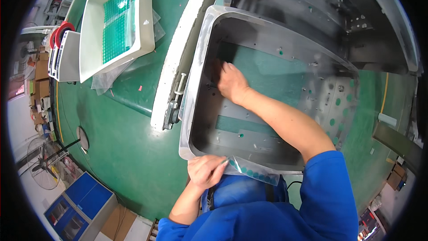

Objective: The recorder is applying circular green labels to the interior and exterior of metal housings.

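Note:
A large grey metal housing, open at the top, stands in front of me, with holes and green dots along its walls and cut-outs in its base. My right hand reaches inside, its fingers bunched at the shadowed left inner wall; whatever they may hold is hidden. By the housing's near left corner, my left hand pinches a clear film strip of round green stickers, which trails right along the near rim. More round green dots show on the housing's right side.
A white curved beam runs along the housing's left side, with a bolted bracket. Beyond it, a cream bin holds green sheets of dots, beside red tape rolls. Another dark metal housing stands behind. A fan is left.

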The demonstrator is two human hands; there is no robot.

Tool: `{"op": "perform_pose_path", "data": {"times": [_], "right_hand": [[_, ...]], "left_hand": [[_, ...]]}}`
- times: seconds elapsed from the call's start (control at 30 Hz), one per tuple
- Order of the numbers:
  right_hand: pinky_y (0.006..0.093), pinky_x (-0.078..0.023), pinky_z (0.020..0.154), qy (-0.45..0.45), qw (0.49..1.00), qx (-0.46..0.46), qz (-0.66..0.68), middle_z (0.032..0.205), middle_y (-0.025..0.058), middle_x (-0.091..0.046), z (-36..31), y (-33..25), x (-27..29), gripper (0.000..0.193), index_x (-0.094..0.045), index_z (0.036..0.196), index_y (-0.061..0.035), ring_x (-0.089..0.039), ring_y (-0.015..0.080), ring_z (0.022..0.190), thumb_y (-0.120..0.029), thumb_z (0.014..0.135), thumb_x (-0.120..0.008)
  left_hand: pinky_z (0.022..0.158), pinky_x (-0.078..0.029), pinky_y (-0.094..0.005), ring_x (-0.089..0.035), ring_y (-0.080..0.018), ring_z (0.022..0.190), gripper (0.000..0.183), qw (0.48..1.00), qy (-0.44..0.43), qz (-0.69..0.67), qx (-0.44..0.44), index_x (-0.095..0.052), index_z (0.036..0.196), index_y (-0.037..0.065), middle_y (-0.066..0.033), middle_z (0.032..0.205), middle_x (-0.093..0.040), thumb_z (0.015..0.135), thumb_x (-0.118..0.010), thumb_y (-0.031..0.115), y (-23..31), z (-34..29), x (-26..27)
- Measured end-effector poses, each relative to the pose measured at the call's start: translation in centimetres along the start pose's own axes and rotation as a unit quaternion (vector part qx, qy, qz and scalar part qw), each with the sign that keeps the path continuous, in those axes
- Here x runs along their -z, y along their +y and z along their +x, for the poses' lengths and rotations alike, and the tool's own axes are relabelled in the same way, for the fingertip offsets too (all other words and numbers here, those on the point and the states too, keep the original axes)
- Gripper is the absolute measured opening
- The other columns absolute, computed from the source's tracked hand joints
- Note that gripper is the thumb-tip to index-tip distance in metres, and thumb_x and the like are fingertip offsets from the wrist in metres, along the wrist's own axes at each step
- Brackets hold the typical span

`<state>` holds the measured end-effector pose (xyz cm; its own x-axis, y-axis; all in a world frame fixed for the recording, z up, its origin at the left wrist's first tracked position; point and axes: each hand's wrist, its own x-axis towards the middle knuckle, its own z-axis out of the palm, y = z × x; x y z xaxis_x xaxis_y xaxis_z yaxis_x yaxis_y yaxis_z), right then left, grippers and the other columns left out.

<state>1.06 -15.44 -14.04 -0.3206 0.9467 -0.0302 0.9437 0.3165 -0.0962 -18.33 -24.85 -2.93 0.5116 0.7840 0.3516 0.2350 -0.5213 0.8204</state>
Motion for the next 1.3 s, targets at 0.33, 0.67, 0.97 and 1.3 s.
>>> {"op": "perform_pose_path", "data": {"times": [0.33, 0.67, 0.97, 1.3], "right_hand": [[0.0360, -0.043, 0.080, -0.003, 0.890, -0.246, 0.385, 0.101, 0.0151, -0.058, -20.1, -4.9, 13.7, 0.033, -0.055, 0.103, -0.0037, -0.056, 0.0291, 0.092, -0.030, 0.083, -0.055], [0.0331, -0.041, 0.046, 0.185, 0.906, -0.332, 0.186, 0.056, 0.0068, -0.058, -23.6, -14.2, 21.1, 0.025, -0.062, 0.064, -0.0100, -0.056, 0.0240, 0.052, -0.032, 0.075, -0.064], [0.0288, -0.040, 0.090, 0.211, 0.854, -0.257, 0.399, 0.106, 0.0084, -0.059, -26.0, 4.4, 37.0, 0.033, -0.055, 0.110, 0.0002, -0.054, 0.0168, 0.102, -0.025, 0.091, -0.046], [0.0397, -0.035, 0.096, 0.505, 0.355, -0.328, 0.715, 0.122, 0.0082, -0.047, -35.7, 15.1, 8.9, 0.061, -0.037, 0.128, -0.0048, -0.044, 0.0231, 0.113, -0.050, 0.087, -0.039]], "left_hand": [[0.054, -0.046, -0.0268, -0.058, -0.0189, 0.059, 0.004, 0.977, -0.081, -0.176, 0.086, -0.057, 0.074, -0.001, -0.0102, 0.068, -0.060, 0.076, -0.061, -0.001, -0.9, -4.6, 5.6], [0.059, -0.046, -0.0260, -0.052, -0.0139, 0.064, 0.013, 0.950, 0.085, -0.262, 0.148, -0.046, 0.082, 0.003, -0.0121, 0.078, -0.056, 0.087, -0.051, 0.013, -3.1, -7.2, 17.3], [0.070, -0.048, -0.0279, -0.058, -0.0202, 0.083, 0.015, 0.745, 0.105, -0.596, 0.282, -0.051, 0.087, 0.004, -0.0119, 0.089, -0.060, 0.088, -0.052, 0.019, -0.4, 11.3, 6.9], [0.070, -0.051, -0.0299, -0.059, -0.0201, 0.081, 0.020, 0.786, 0.103, -0.532, 0.299, -0.053, 0.099, 0.002, -0.0118, 0.093, -0.060, 0.087, -0.050, 0.018, -4.9, 20.0, 5.5]]}}
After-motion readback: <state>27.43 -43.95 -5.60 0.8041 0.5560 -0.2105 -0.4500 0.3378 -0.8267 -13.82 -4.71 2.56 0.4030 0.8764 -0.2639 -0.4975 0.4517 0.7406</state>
